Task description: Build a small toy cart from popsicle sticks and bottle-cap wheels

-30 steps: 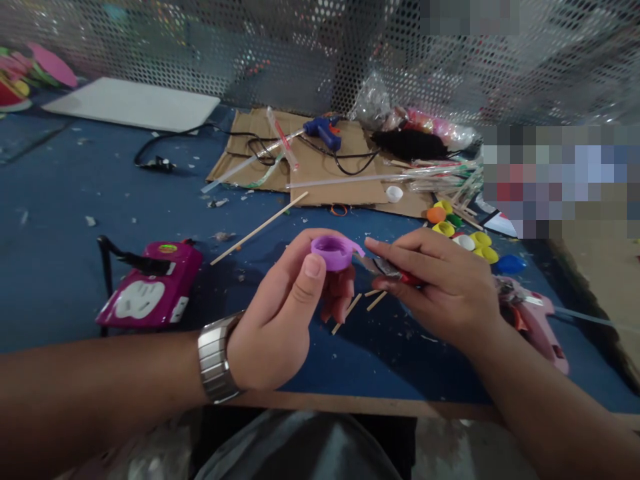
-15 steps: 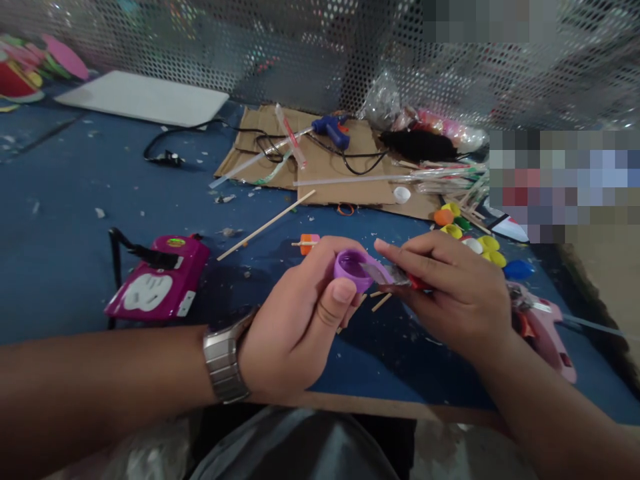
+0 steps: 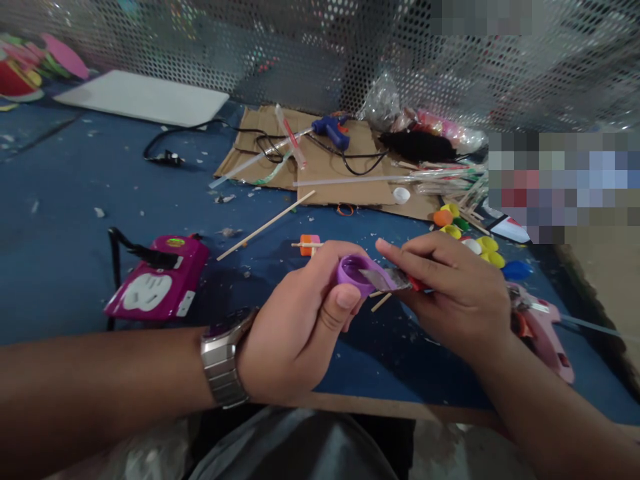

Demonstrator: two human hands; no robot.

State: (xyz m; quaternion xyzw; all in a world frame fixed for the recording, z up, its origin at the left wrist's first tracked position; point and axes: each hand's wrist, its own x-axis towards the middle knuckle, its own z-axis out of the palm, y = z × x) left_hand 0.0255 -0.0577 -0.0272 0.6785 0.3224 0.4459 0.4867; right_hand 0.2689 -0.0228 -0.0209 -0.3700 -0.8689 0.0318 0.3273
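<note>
The left hand (image 3: 295, 333) pinches a purple cap (image 3: 356, 275) just right of the pink box (image 3: 157, 285). The right hand (image 3: 450, 293) grips a knife (image 3: 387, 280), its blade on the cap's rim. A slip could cut the left thumb (image 3: 345, 300).

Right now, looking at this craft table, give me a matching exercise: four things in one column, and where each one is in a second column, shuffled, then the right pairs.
Things:
1. purple cap
2. blade
3. blue glue gun
4. magenta box

Places:
A. lying on the cardboard at the back
B. pinched in the left hand
C. on the blue table, left of the hands
D. held in the right hand, tip at the cap

Pairs: 1-B, 2-D, 3-A, 4-C
</note>
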